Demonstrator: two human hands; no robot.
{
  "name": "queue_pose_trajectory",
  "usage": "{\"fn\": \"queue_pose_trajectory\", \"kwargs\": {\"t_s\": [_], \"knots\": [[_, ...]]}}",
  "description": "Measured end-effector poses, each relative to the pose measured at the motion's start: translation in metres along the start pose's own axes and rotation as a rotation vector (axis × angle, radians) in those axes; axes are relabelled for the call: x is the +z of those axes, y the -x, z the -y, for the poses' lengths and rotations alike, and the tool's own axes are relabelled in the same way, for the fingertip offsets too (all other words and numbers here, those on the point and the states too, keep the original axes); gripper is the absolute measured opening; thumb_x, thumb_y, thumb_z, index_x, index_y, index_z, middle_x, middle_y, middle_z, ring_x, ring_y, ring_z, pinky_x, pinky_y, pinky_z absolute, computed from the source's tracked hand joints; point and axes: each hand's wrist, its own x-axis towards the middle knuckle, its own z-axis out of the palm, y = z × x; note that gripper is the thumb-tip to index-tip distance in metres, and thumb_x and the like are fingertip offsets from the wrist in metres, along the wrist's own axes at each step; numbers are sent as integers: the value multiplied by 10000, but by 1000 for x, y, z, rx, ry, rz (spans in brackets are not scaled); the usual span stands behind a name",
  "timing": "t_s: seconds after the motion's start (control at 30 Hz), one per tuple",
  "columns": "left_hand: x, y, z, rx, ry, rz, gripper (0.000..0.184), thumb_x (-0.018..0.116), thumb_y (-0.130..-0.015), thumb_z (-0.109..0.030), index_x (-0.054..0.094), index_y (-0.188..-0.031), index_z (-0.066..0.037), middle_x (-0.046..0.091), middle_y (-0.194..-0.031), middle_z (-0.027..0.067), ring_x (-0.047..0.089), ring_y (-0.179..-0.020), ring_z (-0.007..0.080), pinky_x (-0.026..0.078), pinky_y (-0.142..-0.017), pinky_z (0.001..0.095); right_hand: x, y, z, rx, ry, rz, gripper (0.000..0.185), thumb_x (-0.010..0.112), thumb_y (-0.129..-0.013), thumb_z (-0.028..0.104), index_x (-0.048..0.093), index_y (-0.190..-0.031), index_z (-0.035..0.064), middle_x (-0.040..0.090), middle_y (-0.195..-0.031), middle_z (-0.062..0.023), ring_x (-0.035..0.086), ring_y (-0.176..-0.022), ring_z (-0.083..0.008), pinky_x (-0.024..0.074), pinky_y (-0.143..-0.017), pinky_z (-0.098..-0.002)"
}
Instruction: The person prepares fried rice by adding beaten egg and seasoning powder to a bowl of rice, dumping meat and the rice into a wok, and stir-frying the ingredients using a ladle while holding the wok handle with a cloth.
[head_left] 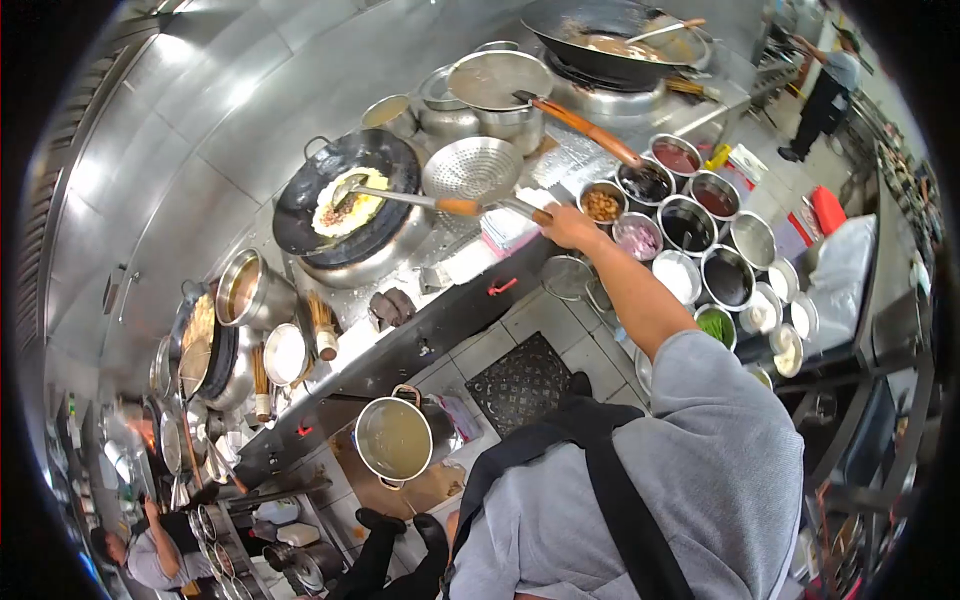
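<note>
My right hand (pixel 572 227) is closed round the wooden end of a handle that appears to lead to a perforated skimmer (pixel 470 168). Left of the skimmer sits a black wok (pixel 290 225) on a burner. In it lies a flat pale-yellow egg (pixel 340 220) with browned bits at its middle. A metal ladle (pixel 395 196) rests its bowl on the egg, and its wooden handle ends beside the skimmer's rim. Closest to my hand are a tub of brown chunks (pixel 602 203) and a tub of chopped purple onion (pixel 638 236). My left hand is out of sight.
Several metal tubs of sauces (pixel 686 224) stand at right. A strainer (pixel 498 80) covers a pot behind; a larger wok (pixel 600 45) stands farther back. A pot of cloudy liquid (pixel 392 438) sits low by my feet. Co-workers (pixel 828 85) are at both far ends.
</note>
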Motion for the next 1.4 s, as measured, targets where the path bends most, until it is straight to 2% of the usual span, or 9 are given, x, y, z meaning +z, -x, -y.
{"fn": "queue_pose_trajectory", "kwargs": {"t_s": [0.13, 0.23, 0.43, 0.6, 0.67, 0.77, 0.87, 1.07, 1.4], "knots": [[10, -12, -36, 24, -39, -5, 450, 560, -933, -418, 622, -1175, -43, 657, -1084, 127, 599, -979, 206, 469, -830, 332, -3, -3, 24, -135, 56, -233, 489, 657, -859, 282, 534, -1289, 83, 584, -1182, -189, 546, -1094, -386, 459, -913, -473], [18, -17, -55, 18, -62, -16, 466, 549, -937, -429, 626, -1175, -37, 663, -1084, 137, 605, -978, 213, 471, -830, 336, -35, -22, 86, -552, -98, -365, 522, 685, -846, 300, 533, -1306, 105, 569, -1199, -155, 530, -1102, -363, 437, -944, -452], [30, -13, -60, 5, -33, -86, 498, 528, -945, -453, 634, -1177, -25, 676, -1085, 158, 615, -976, 227, 473, -829, 344, -1, -84, 162, -596, 174, 263, 559, 533, -880, 101, 383, -1419, 103, 572, -1186, -228, 546, -1121, -426, 440, -928, -498], [46, -2, -54, 107, 257, -316, 360, 606, -844, -332, 681, -940, 7, 695, -866, 162, 650, -827, 267, 488, -750, 396, 55, -58, 117, -456, -62, 362, 759, 490, -844, 54, 172, -1522, 180, 594, -1164, -286, 582, -1070, -449, 439, -935, -499], [57, 13, -50, 87, 517, -414, 334, 617, -824, -307, 663, -899, 15, 690, -823, 137, 645, -794, 243, 488, -736, 383, 57, -62, 85, -535, -48, 310, 745, 495, -848, 72, 187, -1519, 178, 605, -1147, -275, 591, -1064, -430, 448, -922, -492], [53, 31, -54, -19, 272, -671, 243, 650, -827, -227, 643, -891, 7, 683, -835, 88, 620, -784, 170, 489, -734, 328, 12, -115, 85, -598, 7, 382, 629, 479, -874, 129, 283, -1471, 141, 621, -1105, -273, 598, -1042, -431, 456, -892, -499], [-2, 79, -135, 250, 484, -689, 182, 661, -834, -156, 638, -938, -9, 668, -859, 50, 615, -804, 142, 493, -736, 297, -2, -164, 145, -563, 196, 360, 503, 458, -886, 143, 382, -1379, 76, 627, -1079, -277, 617, -998, -422, 457, -867, -502], [-192, 69, -293, 911, 100, -800, 254, 688, -851, -135, 639, -1067, -10, 665, -965, 100, 639, -896, 191, 516, -784, 311, 53, -169, 260, -325, -90, 519, 493, 484, -876, 123, 375, -1349, 38, 628, -966, -297, 653, -726, -403, 504, -633, -491], [-346, -43, -439, 1178, -550, -1143, 419, 679, -774, -207, 581, -1139, -27, 585, -1095, 169, 513, -1098, 355, 359, -989, 489, 29, -101, 164, -577, -91, 401, 631, 551, -867, 188, 326, -1450, 101, 615, -1165, -242, 603, -1039, -413, 478, -893, -459]]}}
